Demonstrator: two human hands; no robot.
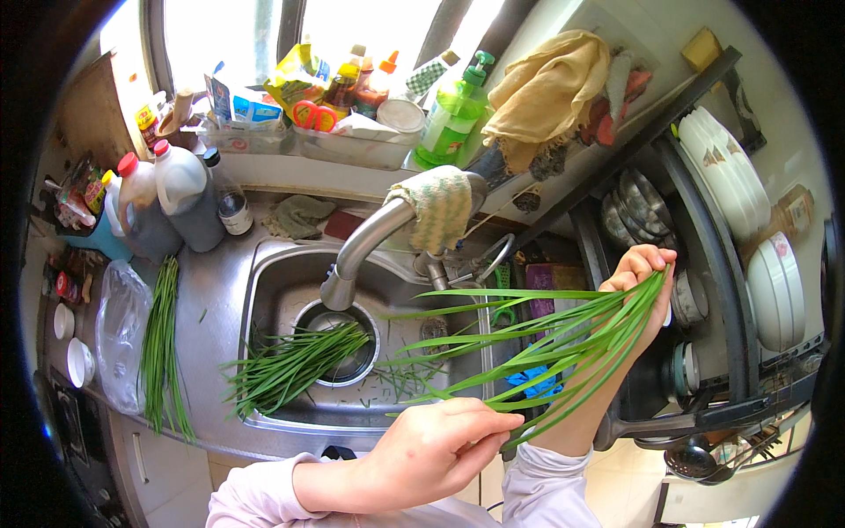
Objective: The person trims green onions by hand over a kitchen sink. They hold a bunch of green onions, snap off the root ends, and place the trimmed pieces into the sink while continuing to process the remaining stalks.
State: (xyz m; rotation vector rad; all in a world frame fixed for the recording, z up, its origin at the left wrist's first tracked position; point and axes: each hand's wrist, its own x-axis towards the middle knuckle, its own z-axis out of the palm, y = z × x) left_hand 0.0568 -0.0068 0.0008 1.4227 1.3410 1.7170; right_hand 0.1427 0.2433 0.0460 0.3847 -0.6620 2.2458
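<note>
My right hand (637, 280), raised at the right, grips a fanned bunch of long green garlic chives (561, 356) by one end. My left hand (442, 449), low in front of me, pinches the loose part of the bunch between thumb and fingers. A pile of chives (297, 369) lies in the steel sink (396, 257), partly across a round metal bowl or strainer (375, 350) and over the sink's near left rim. Short green scraps (403, 379) are scattered on the sink floor. Another bundle of chives (160, 350) lies on the counter left of the sink.
A curved faucet (370, 237) draped with a cloth (436, 204) arches over the sink. Large jugs (185, 191) and a clear plastic bag (122, 336) stand or lie at left. Bottles and red-handled scissors (315, 116) line the sill; a dark dish rack (706, 231) stands at right.
</note>
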